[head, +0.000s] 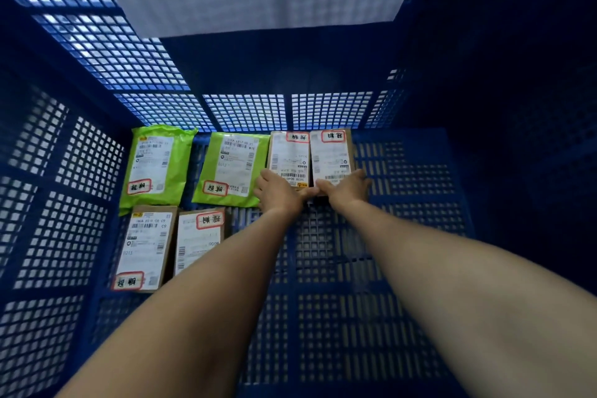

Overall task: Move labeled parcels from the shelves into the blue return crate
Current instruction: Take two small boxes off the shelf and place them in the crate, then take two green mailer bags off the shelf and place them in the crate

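I look down into the blue return crate [403,171]. Two brown boxes with white labels lie side by side at the back of its floor, one on the left [289,153] and one on the right [330,152]. My left hand [278,192] grips the near end of the left box. My right hand [349,189] grips the near end of the right box. The thumbs nearly touch between the two boxes. Both boxes lie flat, touching each other.
Left of the two boxes lie two green mailer bags [156,165] [231,168]. In front of those are two more brown labeled boxes [143,249] [197,236], one partly under my left forearm. Bare mesh floor [355,300] fills the crate's right and front.
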